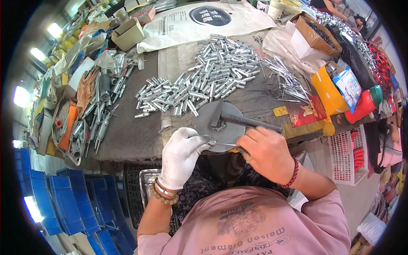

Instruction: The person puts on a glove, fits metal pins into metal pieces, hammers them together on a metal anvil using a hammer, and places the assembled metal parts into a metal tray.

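Left hand (182, 156) pinches a metal tube (211, 143) — right hand (267, 152), a thin rod (226, 144). Dark lettering (210, 15) marks a white sack (199, 33).

Left grip (180, 156) (gloved) pinches; right grip (267, 149) curls inward

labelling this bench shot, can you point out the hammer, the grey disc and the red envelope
hammer (250, 121): head view, on its dark handle
grey disc (200, 123): head view, on its bare top, left of the hammer
red envelope (307, 113): head view, on its printed face
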Action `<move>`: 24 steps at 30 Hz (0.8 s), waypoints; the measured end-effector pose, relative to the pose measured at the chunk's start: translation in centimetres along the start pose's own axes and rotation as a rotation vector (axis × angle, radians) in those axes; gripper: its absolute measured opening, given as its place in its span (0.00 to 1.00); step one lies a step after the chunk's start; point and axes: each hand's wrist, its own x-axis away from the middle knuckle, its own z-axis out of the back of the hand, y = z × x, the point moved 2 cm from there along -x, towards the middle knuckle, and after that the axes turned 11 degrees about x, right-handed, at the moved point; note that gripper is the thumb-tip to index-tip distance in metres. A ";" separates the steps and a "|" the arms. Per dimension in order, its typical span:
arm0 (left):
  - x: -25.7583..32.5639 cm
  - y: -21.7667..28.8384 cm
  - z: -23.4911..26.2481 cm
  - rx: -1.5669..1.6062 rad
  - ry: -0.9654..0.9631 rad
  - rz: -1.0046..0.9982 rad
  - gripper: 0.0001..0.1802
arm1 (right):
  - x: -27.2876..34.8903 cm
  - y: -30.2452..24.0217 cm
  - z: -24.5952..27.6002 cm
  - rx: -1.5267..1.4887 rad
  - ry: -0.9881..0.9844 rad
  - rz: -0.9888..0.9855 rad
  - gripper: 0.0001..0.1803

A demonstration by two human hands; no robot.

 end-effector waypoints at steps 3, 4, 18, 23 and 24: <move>0.2 -0.1 -0.3 -0.019 0.076 -0.042 0.20 | 0.6 -1.2 0.0 -0.180 -0.101 -0.151 0.13; 0.5 0.2 -0.7 -0.020 0.077 -0.040 0.20 | 0.9 -1.1 -0.5 -0.332 -0.139 -0.168 0.14; 4.6 3.3 -3.1 0.799 0.339 0.797 0.40 | 2.0 -4.3 -3.1 -0.808 -0.431 -0.347 0.21; 7.1 2.4 -0.6 0.846 0.532 0.701 0.33 | 0.9 -4.1 -2.4 -0.837 -0.365 -0.285 0.30; 8.1 1.8 0.2 0.833 0.609 0.729 0.33 | 0.9 -3.4 -2.4 -0.877 -0.285 -0.286 0.31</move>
